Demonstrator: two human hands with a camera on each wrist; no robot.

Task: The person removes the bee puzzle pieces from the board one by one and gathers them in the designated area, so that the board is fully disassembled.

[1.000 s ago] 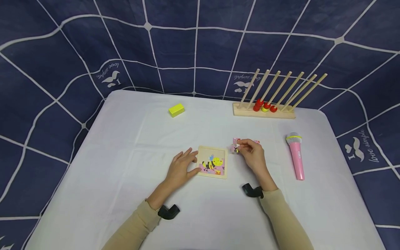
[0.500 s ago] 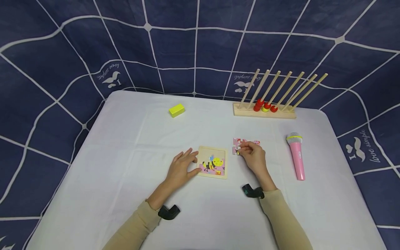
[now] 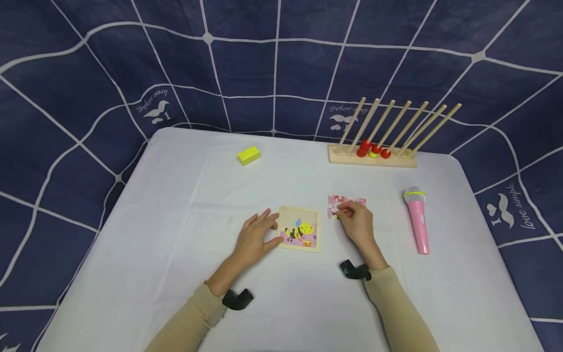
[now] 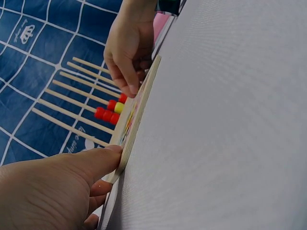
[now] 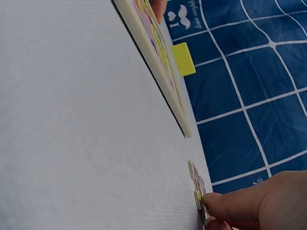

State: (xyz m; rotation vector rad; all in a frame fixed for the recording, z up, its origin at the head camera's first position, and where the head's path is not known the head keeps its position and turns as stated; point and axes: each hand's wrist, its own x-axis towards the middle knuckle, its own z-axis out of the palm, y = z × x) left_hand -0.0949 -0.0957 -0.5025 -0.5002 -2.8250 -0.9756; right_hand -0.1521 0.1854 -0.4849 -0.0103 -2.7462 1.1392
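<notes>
A square wooden puzzle board (image 3: 300, 249) with a yellow-and-black bee picture lies flat in the middle of the table. At its left edge, my left hand (image 3: 254, 237) rests with fingers spread; in the left wrist view the thumb (image 4: 103, 160) lies along the board's corner. To the board's right, my right hand (image 3: 358, 222) has thumb and fingers bent together on a pink puzzle piece (image 3: 331, 213). The right wrist view shows the thumb (image 5: 225, 203) against that piece, low over the cloth. More pink pieces (image 3: 360, 200) lie partly hidden behind this hand.
A pink toy microphone (image 3: 418, 222) lies right of my right hand. At the back right stands a wooden peg rack (image 3: 371, 159) with red and yellow beads. A yellow block (image 3: 249, 155) sits at the back left. Dark blue gridded cloth hangs behind the white table.
The pink piece under my right fingertips has shifted slightly and now sits more in line with the others. My right hand has edged slightly; the left hand and board stay put.
</notes>
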